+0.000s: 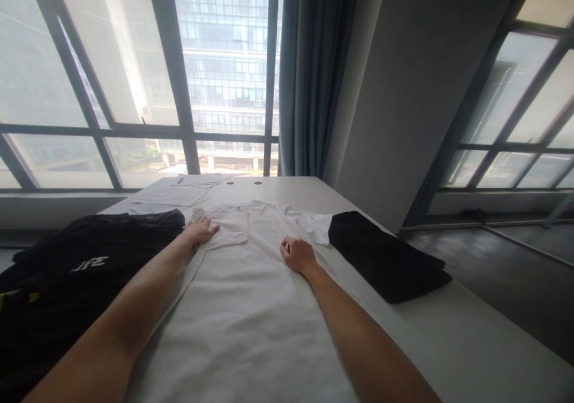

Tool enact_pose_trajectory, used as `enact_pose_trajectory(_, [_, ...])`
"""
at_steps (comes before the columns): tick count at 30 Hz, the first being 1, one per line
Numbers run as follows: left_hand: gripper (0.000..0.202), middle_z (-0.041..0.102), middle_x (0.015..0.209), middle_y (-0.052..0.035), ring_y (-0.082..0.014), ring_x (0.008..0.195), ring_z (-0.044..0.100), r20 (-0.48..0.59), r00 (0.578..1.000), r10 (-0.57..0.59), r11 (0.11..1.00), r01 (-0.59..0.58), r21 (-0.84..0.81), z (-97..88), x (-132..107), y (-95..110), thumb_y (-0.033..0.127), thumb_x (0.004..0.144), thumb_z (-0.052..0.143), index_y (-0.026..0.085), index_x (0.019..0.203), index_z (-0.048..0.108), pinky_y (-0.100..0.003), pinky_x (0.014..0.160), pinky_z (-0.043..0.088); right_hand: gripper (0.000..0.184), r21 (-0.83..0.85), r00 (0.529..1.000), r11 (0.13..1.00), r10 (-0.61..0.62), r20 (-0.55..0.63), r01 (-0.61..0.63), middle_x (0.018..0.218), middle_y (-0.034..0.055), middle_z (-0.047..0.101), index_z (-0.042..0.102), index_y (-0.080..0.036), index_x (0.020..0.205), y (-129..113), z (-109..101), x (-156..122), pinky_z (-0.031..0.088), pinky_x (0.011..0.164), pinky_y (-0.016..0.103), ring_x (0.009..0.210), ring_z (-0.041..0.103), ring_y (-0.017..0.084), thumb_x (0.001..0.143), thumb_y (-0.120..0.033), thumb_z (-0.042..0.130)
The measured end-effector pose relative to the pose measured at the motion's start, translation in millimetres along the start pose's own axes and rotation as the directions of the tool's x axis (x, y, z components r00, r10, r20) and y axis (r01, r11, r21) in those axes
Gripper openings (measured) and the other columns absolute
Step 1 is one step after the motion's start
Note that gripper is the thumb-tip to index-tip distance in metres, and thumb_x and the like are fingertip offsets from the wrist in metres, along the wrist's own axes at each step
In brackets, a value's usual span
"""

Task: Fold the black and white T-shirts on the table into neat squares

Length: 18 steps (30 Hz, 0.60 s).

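Note:
A white T-shirt [244, 307] lies spread flat along the white table [470, 343], its collar end far from me. One sleeve is folded in over the chest. My left hand [200, 231] lies flat and open on that folded sleeve, fingers stretched. My right hand [298, 255] rests on the shirt near the other shoulder with its fingers curled under; whether it pinches the cloth I cannot make out.
A heap of black clothes [67, 271] with white lettering lies at the left. A folded black garment [388, 256] sits at the right, near the table's edge. Loose papers [173, 194] lie at the far end below the windows.

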State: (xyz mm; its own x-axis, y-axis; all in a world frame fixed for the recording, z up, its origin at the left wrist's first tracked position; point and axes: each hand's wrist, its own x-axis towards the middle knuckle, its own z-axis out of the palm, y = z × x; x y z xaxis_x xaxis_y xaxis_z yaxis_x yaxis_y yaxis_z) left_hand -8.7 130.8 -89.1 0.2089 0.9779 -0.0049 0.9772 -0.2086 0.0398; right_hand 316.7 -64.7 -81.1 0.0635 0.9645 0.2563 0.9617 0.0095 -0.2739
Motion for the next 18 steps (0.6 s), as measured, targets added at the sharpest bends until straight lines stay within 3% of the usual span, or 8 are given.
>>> enact_pose_trajectory(5, [0.085, 0.017, 0.164, -0.0178, -0.0341, 0.152, 0.014, 0.034, 0.999, -0.035, 0.999, 0.035, -0.009, -7.6, -5.9, 8.2, 0.068, 0.094, 0.022, 0.011, 0.157, 0.027, -0.058, 0.119, 0.014, 0.021, 0.002, 1.0, 1.0, 0.01, -0.003, -0.01, 0.093, 0.005, 0.075, 0.071, -0.024, 0.097, 0.4, 1.0, -0.2, 0.042, 0.075, 0.028, 0.088, 0.067, 0.02, 0.091, -0.033, 0.053])
enact_pose_trajectory(7, [0.083, 0.015, 0.164, -0.0181, -0.0333, 0.152, 0.013, 0.001, 1.0, -0.022, 1.0, 0.022, 0.001, -10.1, -13.7, 12.0, 0.065, 0.095, 0.023, 0.01, 0.157, 0.027, -0.057, 0.12, 0.013, 0.02, 0.026, 1.0, 1.0, 0.012, 0.002, -0.012, 0.09, 0.0042, 0.075, 0.071, -0.024, 0.097, -0.3, 1.3, -0.3, 0.042, 0.075, 0.027, 0.087, 0.067, 0.02, 0.09, -0.033, 0.054])
enact_pose_trajectory(11, [0.073, 0.023, 0.163, -0.0143, -0.0301, 0.152, 0.017, -0.109, 0.981, 0.162, 0.987, -0.163, -0.003, -10.6, -41.0, 15.1, 0.059, 0.096, 0.029, 0.014, 0.153, 0.037, -0.055, 0.12, 0.015, 0.021, 0.115, 0.992, 0.99, 0.091, -0.089, -0.08, 0.092, 0.0037, 0.074, 0.07, -0.023, 0.096, 2.4, -7.0, 3.4, 0.043, 0.074, 0.026, 0.089, 0.067, 0.019, 0.092, -0.032, 0.052])
enact_pose_trajectory(15, [0.068, 0.038, 0.158, -0.0119, -0.027, 0.149, 0.029, -0.124, 0.916, 0.381, 0.919, -0.39, -0.052, -9.9, -69.1, 3.8, 0.061, 0.092, 0.04, 0.019, 0.144, 0.051, -0.048, 0.121, 0.02, 0.027, 0.123, 0.918, 0.937, 0.347, -0.194, -0.328, 0.106, 0.0085, 0.072, 0.069, -0.022, 0.105, 26.4, -31.2, 17.0, 0.046, 0.077, 0.029, 0.098, 0.066, 0.023, 0.093, -0.032, 0.048])
enact_pose_trajectory(18, [0.066, 0.042, 0.155, -0.0116, -0.0263, 0.147, 0.033, -0.138, 0.903, 0.406, 0.898, -0.422, -0.12, -7.1, -81.5, -7.8, 0.062, 0.09, 0.044, 0.02, 0.14, 0.055, -0.043, 0.12, 0.023, 0.032, 0.028, 0.841, 0.861, 0.503, -0.199, -0.508, 0.12, 0.0158, 0.066, 0.068, -0.018, 0.114, 57.0, -46.4, 29.3, 0.048, 0.084, 0.035, 0.109, 0.063, 0.028, 0.091, -0.032, 0.051])
